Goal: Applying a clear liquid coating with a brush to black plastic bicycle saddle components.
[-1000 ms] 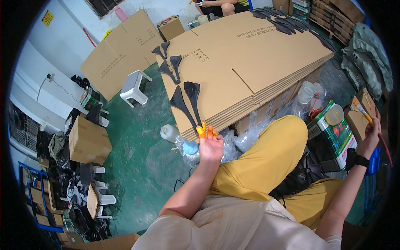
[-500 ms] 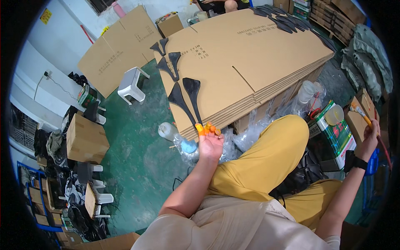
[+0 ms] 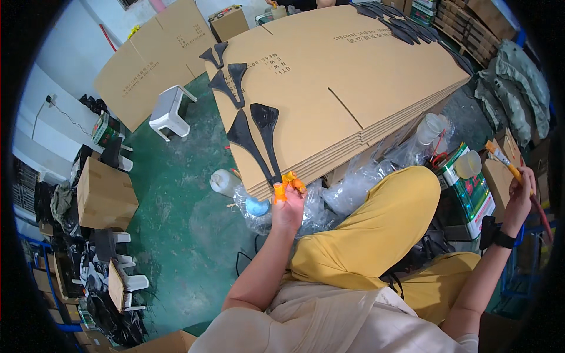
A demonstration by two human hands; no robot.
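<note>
Orange finger covers sit on the fingertips of my left hand [image 3: 287, 209], by the near left corner of a flat cardboard stack [image 3: 318, 132]. Its fingers are drawn together at the narrow end of a glossy black paddle-shaped piece [image 3: 268, 126], and seem to pinch it. A second black piece [image 3: 247, 141] lies to its left, the two narrow ends meeting by my fingertips. Off to the right, my right hand [image 3: 519, 191] is closed round the handle of a paintbrush [image 3: 507, 160], bristles up and tilted to the left. Beneath the brush is an open translucent cup [image 3: 468, 164] on a green tin [image 3: 471, 191].
More black pieces [image 3: 228, 85] lie along the stack's left edge, and several [image 3: 406, 26] at its far right. Plastic bags [image 3: 359, 191] and a white bottle [image 3: 223, 182] lie below the stack. A white stool [image 3: 170, 112] stands left. Another person's hand [image 3: 272, 3] shows beyond.
The view has shifted, so the scene sits further left. My left hand has turned from palm up, its fingers now gathered at the narrow ends. The brush stays in my right hand.
</note>
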